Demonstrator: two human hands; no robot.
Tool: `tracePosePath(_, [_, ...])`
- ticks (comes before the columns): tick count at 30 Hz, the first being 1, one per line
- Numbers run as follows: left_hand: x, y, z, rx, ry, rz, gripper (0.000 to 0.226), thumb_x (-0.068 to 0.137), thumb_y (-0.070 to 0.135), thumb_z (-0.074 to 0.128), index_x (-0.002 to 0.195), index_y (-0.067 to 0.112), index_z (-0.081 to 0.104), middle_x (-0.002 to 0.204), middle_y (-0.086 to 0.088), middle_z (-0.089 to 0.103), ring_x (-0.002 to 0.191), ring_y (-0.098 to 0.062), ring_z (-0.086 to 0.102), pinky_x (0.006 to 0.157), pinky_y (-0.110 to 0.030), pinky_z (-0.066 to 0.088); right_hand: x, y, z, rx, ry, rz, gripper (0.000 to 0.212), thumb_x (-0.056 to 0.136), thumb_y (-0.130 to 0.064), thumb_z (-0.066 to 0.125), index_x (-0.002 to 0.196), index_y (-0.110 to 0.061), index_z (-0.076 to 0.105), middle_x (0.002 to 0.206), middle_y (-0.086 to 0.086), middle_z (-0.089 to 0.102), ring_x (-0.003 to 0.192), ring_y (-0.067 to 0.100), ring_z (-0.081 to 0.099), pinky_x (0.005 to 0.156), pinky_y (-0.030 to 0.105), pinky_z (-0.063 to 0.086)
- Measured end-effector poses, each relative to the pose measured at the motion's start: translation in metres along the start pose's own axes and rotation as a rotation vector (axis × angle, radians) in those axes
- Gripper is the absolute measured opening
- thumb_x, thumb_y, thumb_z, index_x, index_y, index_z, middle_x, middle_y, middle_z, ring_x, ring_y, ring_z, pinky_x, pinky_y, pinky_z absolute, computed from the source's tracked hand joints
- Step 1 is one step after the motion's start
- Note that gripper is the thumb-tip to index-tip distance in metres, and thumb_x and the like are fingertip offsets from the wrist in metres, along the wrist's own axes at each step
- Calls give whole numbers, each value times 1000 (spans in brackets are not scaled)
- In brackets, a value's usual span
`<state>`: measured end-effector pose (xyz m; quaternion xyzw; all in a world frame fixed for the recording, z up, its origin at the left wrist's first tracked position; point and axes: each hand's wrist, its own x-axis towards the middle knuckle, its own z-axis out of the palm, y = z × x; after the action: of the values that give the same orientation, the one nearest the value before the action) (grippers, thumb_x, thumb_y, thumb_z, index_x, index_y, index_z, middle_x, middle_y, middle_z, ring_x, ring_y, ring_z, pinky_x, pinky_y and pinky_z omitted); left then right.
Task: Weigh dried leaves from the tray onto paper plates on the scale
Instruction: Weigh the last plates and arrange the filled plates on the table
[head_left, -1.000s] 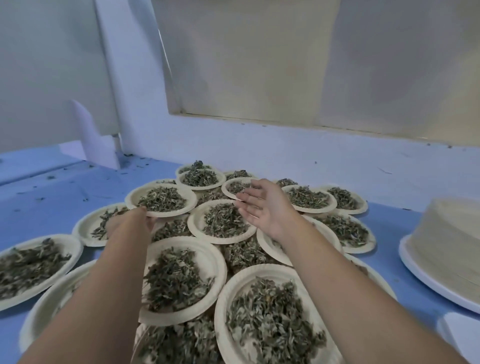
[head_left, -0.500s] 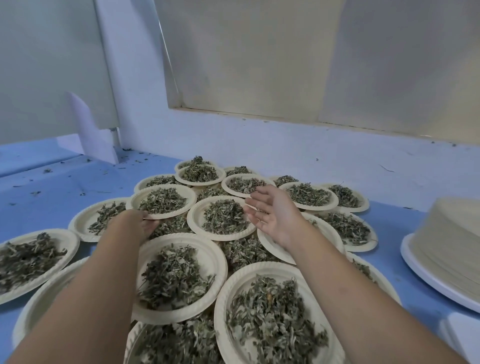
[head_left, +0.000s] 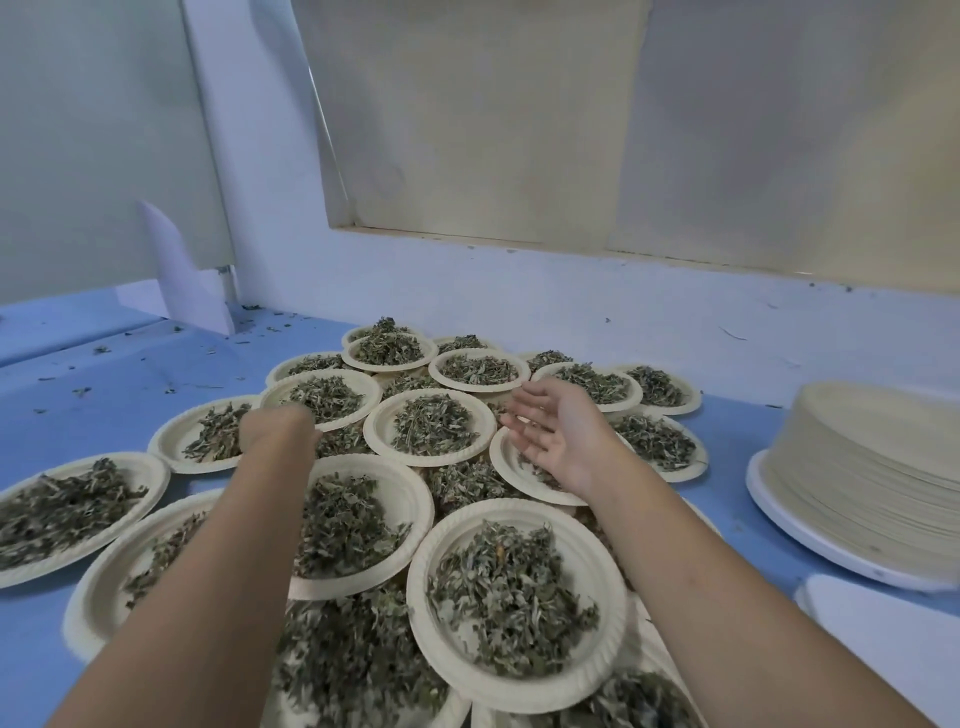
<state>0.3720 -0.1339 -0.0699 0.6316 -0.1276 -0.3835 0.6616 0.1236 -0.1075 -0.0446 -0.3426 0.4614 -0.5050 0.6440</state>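
Several paper plates heaped with dried leaves overlap one another on the blue table, among them a near plate (head_left: 613, 587) and a middle plate (head_left: 378, 427). My left hand (head_left: 278, 430) is blurred and hovers at the near rim of a far-left plate (head_left: 372, 396); its fingers are hidden behind the wrist. My right hand (head_left: 558, 434) is turned palm up with the fingers spread and relaxed. It holds nothing and floats above a plate (head_left: 503, 463) to the right of the middle one.
A tall stack of empty paper plates (head_left: 878, 457) stands on a white round base (head_left: 779, 525) at the right. A white flat piece (head_left: 878, 629) lies at the near right. Leaf crumbs dot the blue table (head_left: 130, 374) at the left. A wall closes off the back.
My right hand has rolled from palm down to palm up and drawn back slightly. My left hand has come off the far-left plate's rim towards me.
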Motion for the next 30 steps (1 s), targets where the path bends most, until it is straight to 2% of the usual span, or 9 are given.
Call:
tracePosePath(3, [-30,-8,22,128,-82,108,30,95,6,49,122,-5,55,106,-13,66,60,-10,49,57,-22,43,-16,-5,-20,-17,7,-32,18,93,-16,52,104,-6,62,94,4,68,77,16,62,68,27,50])
tracePosePath(5, [-66,-14,43,147,-196,135,20,95,4,48,108,-4,60,80,-5,64,61,-11,56,51,-19,41,-29,-9,-38,-54,19,-79,13,94,-14,51,99,-9,62,89,3,70,77,15,64,69,26,51])
tracePosePath(7, [-102,-21,67,150,-347,145,18,95,2,45,104,1,61,76,-4,62,60,-11,57,43,-16,39,-41,-15,-60,-80,57,-122,10,93,-12,54,96,-10,63,83,2,72,73,14,66,70,25,52])
tracePosePath(9, [-142,-28,88,149,-493,127,19,95,1,45,101,2,62,76,-4,63,61,-13,57,47,-17,39,-54,-23,-84,-100,107,-163,8,92,-10,56,96,-9,63,79,3,73,65,12,67,61,21,54])
tracePosePath(14, [-234,-48,132,167,-763,134,20,93,3,49,81,8,64,68,-2,66,50,-9,61,44,-15,38,-91,-55,-150,-202,284,-405,15,94,-7,52,85,-10,63,64,-1,69,44,5,58,44,13,42])
tracePosePath(17, [-279,-61,153,167,-876,110,15,92,6,49,87,7,63,71,-4,65,57,-13,58,50,-17,38,-109,-71,-193,-509,485,-609,14,92,-9,56,84,-13,67,81,6,71,57,5,61,56,17,46])
tracePosePath(21, [-324,-74,173,181,-981,43,15,93,5,50,82,7,61,63,-3,62,44,-8,56,45,-15,34,-121,-81,-243,-1354,771,-731,24,94,-19,54,111,-16,70,110,3,69,106,22,59,88,32,44])
tracePosePath(25, [-349,-86,180,184,-1046,17,12,91,6,52,83,7,61,69,-4,64,53,-11,58,53,-17,36,-119,-79,-267,-1660,656,-566,33,99,-26,41,126,-21,61,125,6,62,118,26,52,93,37,44])
tracePosePath(30, [-360,-95,182,196,-1038,-2,9,90,6,55,85,7,63,61,0,66,52,-10,59,55,-18,38,-113,-73,-274,-1812,605,-558,32,100,-23,36,116,-16,63,113,8,65,105,28,56,81,38,45])
